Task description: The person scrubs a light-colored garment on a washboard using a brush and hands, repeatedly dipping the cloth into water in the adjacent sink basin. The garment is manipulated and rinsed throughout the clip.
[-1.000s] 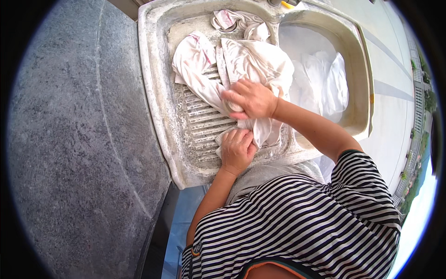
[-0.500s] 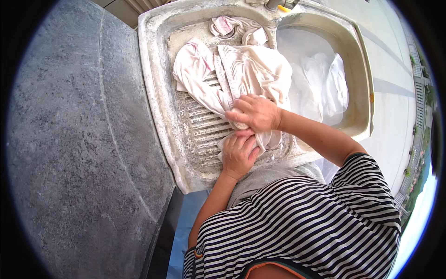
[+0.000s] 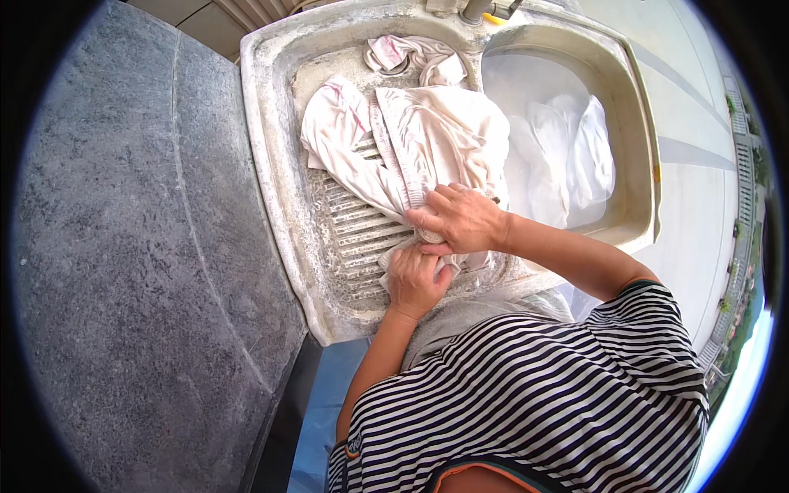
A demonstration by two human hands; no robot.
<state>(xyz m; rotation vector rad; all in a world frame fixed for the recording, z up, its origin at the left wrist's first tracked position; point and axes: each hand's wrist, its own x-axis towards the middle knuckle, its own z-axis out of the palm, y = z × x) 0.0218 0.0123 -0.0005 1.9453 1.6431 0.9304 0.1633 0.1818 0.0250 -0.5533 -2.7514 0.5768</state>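
A wet, off-white garment with a gathered waistband and faint pink marks lies over the ribbed washboard of a stone sink. Bunched cloth at its near end is gripped by my right hand, fingers curled over it. Just nearer to me, my left hand is closed on the lower end of the same cloth. The two hands nearly touch, and the cloth between them is mostly hidden.
The right-hand basin holds cloudy water with white cloth in it. A smaller pinkish cloth lies by the drain. At the far edge stands a tap beside something yellow. A grey stone counter adjoins on the left.
My right hand has shifted slightly nearer to me and to the right. My left hand, still on the cloth, has curled tighter. The garment is largely as it was.
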